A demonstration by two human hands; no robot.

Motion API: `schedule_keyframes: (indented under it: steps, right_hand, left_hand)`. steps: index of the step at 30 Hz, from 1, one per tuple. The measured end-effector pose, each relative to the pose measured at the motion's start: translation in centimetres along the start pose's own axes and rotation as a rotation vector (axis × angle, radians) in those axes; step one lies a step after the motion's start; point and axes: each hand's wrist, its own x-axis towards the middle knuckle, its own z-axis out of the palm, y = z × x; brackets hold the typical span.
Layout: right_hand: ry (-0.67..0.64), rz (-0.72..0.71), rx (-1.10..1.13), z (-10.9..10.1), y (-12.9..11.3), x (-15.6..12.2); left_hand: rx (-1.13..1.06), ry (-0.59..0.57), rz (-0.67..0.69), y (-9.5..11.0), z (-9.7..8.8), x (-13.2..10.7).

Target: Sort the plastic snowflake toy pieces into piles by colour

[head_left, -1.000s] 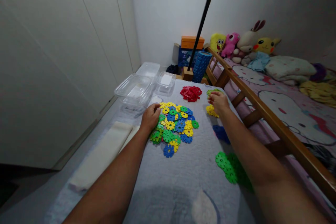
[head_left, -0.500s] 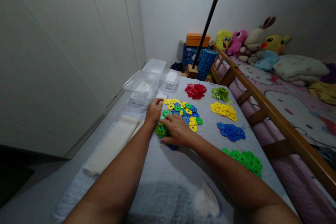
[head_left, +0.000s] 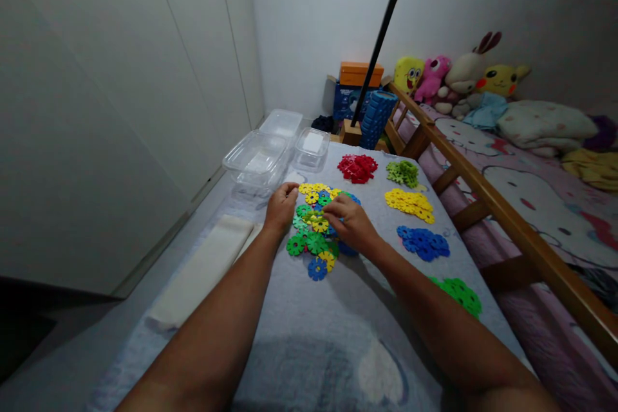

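Note:
A mixed pile of flower-shaped plastic discs [head_left: 316,243], in green, yellow and blue, lies on the cloth-covered surface before me. My right hand [head_left: 351,222] is over the pile's right part, its thumb and fingertips pinched on a lime-green flower disc [head_left: 313,217]. My left hand [head_left: 281,207] rests at the pile's left edge with curled fingers; whatever they may hold is hidden. Sorted heaps lie to the right: red discs [head_left: 357,168], lime-green discs [head_left: 402,172], yellow discs [head_left: 409,204], blue discs [head_left: 423,242] and green discs [head_left: 461,296], the last partly behind my right forearm.
Clear plastic containers [head_left: 255,153] stand at the far left, with a smaller clear box [head_left: 311,145] beside them. A folded cream cloth [head_left: 205,270] lies left of my forearm. A wooden bed rail [head_left: 483,187] runs along the right. A black pole [head_left: 381,38] rises behind.
My right hand has moved up and right from the near left of the pile, uncovering green, yellow and blue discs. A lime-green disc is now at its fingertips. My left hand has stayed almost still.

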Motion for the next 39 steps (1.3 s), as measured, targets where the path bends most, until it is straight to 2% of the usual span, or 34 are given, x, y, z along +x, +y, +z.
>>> schedule_keyframes:
  steps: [3,6,8,12,15,20,27,34,39]
  right_hand:
    - [0.169,0.167,0.129,-2.8,2.7,0.7]
    - [0.347,0.427,0.359,-5.6,6.4,1.6]
    - [0.521,0.613,0.462,-7.6,9.2,2.1]
    - [0.839,0.857,0.516,-11.3,13.8,2.8]
    - [0.968,0.970,0.533,-13.6,16.2,3.2]
    - [1.052,1.056,0.516,-15.0,18.8,4.0]
    - [1.073,1.103,0.533,-14.5,20.6,4.9]
    - [1.031,1.040,0.594,-14.4,19.5,4.2]
    - [1.033,0.966,0.551,-13.7,17.4,3.1]
  left_hand:
    - [0.018,-0.028,0.015,-0.3,0.0,0.0]
    - [0.049,-0.046,0.024,-0.6,-0.1,0.0]
    - [0.071,-0.050,0.034,-0.6,-0.1,0.1]
    - [0.107,-0.050,0.046,-0.4,-0.2,0.0]
    - [0.128,-0.054,0.049,0.0,-0.2,-0.2]
    - [0.161,-0.059,0.059,0.5,-0.3,-0.4]
    - [0.195,-0.070,0.071,0.5,-0.3,-0.4]
    - [0.210,-0.091,0.074,0.3,-0.3,-0.4]
    - [0.271,-0.095,0.126,0.2,-0.3,-0.3]
